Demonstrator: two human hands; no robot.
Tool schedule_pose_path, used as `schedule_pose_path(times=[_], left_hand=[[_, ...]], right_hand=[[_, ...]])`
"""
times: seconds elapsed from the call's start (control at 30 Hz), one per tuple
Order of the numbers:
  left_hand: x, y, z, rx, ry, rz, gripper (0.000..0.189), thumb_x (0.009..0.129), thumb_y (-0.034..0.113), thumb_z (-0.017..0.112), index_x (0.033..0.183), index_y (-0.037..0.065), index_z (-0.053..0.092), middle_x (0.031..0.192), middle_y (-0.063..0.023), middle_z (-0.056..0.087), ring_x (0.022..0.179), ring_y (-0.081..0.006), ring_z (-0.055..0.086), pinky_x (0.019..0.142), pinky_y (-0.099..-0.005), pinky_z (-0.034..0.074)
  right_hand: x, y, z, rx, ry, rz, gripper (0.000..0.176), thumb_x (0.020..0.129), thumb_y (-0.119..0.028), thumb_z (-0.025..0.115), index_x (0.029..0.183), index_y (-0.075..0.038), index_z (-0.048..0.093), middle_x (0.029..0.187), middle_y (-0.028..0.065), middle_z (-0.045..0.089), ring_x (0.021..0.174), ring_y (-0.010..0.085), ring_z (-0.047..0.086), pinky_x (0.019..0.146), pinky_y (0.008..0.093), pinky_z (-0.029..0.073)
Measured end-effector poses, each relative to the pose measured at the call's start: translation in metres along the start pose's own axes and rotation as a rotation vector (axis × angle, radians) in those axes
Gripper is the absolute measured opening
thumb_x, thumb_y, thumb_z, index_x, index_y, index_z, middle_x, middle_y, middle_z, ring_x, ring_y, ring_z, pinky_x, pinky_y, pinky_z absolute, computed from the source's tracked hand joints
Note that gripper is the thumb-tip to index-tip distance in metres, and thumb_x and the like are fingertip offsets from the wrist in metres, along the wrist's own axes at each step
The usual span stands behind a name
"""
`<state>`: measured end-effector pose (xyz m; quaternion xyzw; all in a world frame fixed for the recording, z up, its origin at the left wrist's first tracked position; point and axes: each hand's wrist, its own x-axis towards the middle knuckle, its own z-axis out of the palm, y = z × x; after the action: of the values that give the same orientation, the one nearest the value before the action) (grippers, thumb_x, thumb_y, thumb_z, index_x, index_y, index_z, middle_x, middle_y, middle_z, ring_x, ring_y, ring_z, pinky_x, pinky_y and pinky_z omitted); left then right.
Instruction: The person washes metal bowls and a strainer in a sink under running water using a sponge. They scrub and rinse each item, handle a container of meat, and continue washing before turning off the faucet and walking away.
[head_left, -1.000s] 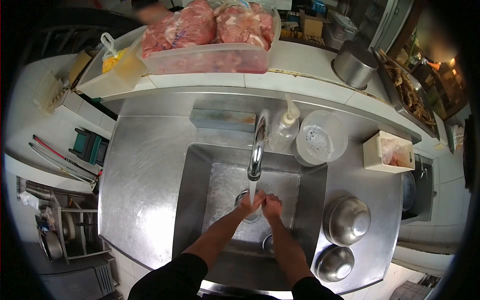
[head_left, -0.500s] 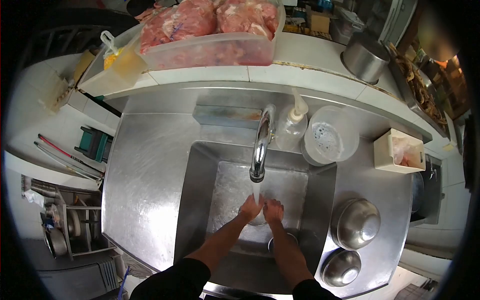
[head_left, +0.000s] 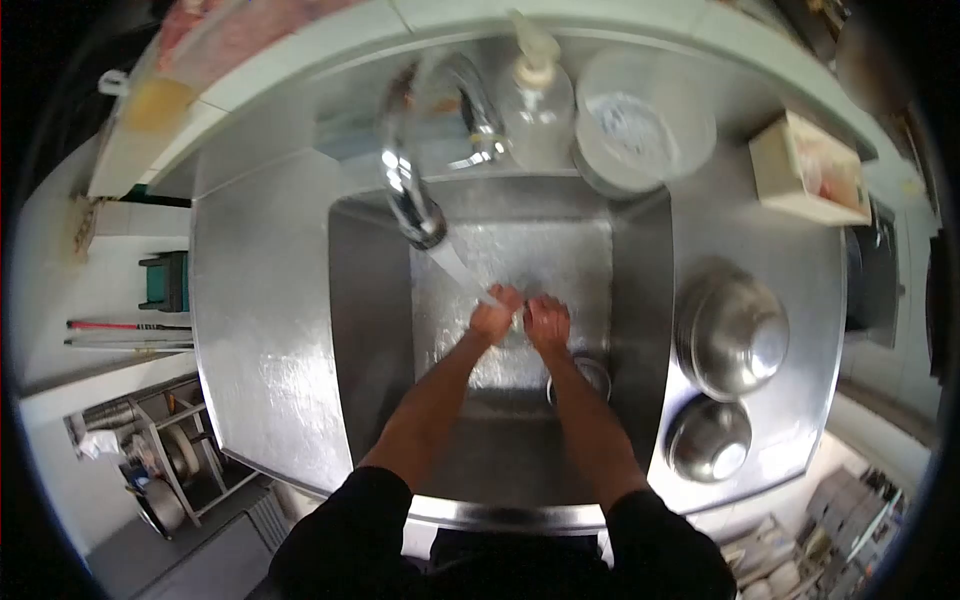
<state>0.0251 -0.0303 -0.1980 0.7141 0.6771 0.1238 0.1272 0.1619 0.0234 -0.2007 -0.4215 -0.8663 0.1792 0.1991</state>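
Both my hands are low inside the steel sink, close together under the running faucet. The water stream slants down onto my left hand, whose fingers are curled. Beside it, my right hand is also closed, its knuckles turned up. Whatever the fingers hold, if anything, is hidden by the hands and the wet glare. A round drain ring shows partly behind my right forearm.
A pump bottle and a plastic tub with foamy liquid stand behind the sink. To the right are two upturned metal bowls and a cream box. A steel drainboard extends left.
My view has tilted further down and shifted, so the sink and hands appear higher. The hands stay close together and curled under the water.
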Motion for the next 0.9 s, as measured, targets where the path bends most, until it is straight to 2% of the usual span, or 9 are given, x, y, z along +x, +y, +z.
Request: schedule_pose_path(times=[0.03,0.1,0.2,0.3,0.37,0.5,0.77,0.83,0.9], left_hand=[[0.0,-0.003,0.004,-0.047,0.012,0.005,0.021,0.064,0.004,0.053,0.085,0.005,0.056,0.086,-0.0126,0.051,0.084,-0.0333,0.048,0.075,-0.0451,0.039],[0.003,0.007,-0.013,-0.114,0.186,0.012,0.017,0.066,0.002,0.053,0.082,0.006,0.056,0.083,-0.0123,0.052,0.08,-0.0331,0.049,0.07,-0.0436,0.042],[-0.006,0.014,-0.012,-0.038,0.128,-0.09,0.018,0.066,0.002,0.054,0.084,0.006,0.056,0.085,-0.0128,0.053,0.081,-0.0327,0.05,0.072,-0.0434,0.042],[-0.014,0.015,-0.009,0.044,0.206,-0.09,0.019,0.068,0.002,0.055,0.086,0.003,0.057,0.085,-0.0138,0.054,0.083,-0.0327,0.051,0.074,-0.0435,0.042],[-0.013,0.017,-0.018,-0.005,0.345,-0.056,0.018,0.071,0.003,0.054,0.088,0.001,0.057,0.084,-0.0156,0.055,0.085,-0.033,0.051,0.076,-0.0437,0.041],[-0.019,0.012,-0.012,0.031,0.343,-0.04,0.021,0.069,0.002,0.053,0.089,0.0,0.058,0.086,-0.0147,0.056,0.089,-0.0292,0.052,0.081,-0.0393,0.041],[-0.019,0.028,-0.04,-0.07,0.355,-0.137,0.02,0.066,-0.001,0.053,0.085,0.001,0.058,0.079,-0.0137,0.051,0.078,-0.0303,0.047,0.071,-0.0388,0.039],[-0.021,0.034,-0.048,-0.073,0.349,-0.142,0.02,0.066,-0.002,0.053,0.085,0.001,0.057,0.079,-0.0134,0.051,0.078,-0.0301,0.047,0.071,-0.0388,0.039],[-0.021,0.036,-0.05,-0.078,0.346,-0.148,0.019,0.066,-0.002,0.053,0.085,0.002,0.057,0.08,-0.013,0.05,0.078,-0.03,0.047,0.071,-0.0388,0.039]], right_hand=[[0.004,-0.001,-0.006,0.014,0.02,-0.013,0.012,0.067,-0.015,0.062,0.068,-0.009,0.052,0.071,0.0077,0.055,0.071,0.0271,0.056,0.063,0.0412,0.043],[0.0,-0.001,-0.01,0.009,-0.014,-0.016,0.012,0.067,-0.014,0.062,0.067,-0.009,0.052,0.071,0.0072,0.054,0.071,0.0262,0.055,0.063,0.0404,0.042],[0.005,-0.003,-0.014,0.008,-0.038,-0.06,0.011,0.067,-0.014,0.062,0.067,-0.009,0.052,0.072,0.0064,0.054,0.073,0.0248,0.055,0.064,0.0393,0.042],[0.005,-0.008,-0.02,-0.009,-0.052,-0.099,0.009,0.067,-0.013,0.062,0.067,-0.009,0.054,0.072,0.0055,0.054,0.073,0.0232,0.055,0.065,0.0381,0.042],[0.01,-0.012,-0.026,-0.023,-0.05,-0.125,0.007,0.067,-0.012,0.063,0.067,-0.009,0.056,0.072,0.0049,0.055,0.073,0.0221,0.056,0.066,0.0372,0.042],[0.014,-0.016,-0.03,-0.01,-0.033,-0.169,0.007,0.068,-0.012,0.061,0.065,-0.009,0.056,0.071,0.0049,0.055,0.073,0.0215,0.056,0.066,0.0362,0.042],[0.019,-0.021,-0.036,-0.023,-0.015,-0.236,0.009,0.064,-0.011,0.064,0.062,-0.009,0.055,0.073,0.0051,0.057,0.074,0.0225,0.056,0.066,0.0364,0.042],[0.018,-0.024,-0.041,-0.049,-0.045,-0.247,0.005,0.071,-0.013,0.057,0.066,-0.01,0.057,0.073,0.005,0.057,0.074,0.0208,0.058,0.069,0.0359,0.043],[0.018,-0.026,-0.046,-0.061,-0.089,-0.242,0.006,0.071,-0.013,0.056,0.068,-0.01,0.058,0.075,0.005,0.058,0.076,0.0209,0.058,0.069,0.0363,0.043]])
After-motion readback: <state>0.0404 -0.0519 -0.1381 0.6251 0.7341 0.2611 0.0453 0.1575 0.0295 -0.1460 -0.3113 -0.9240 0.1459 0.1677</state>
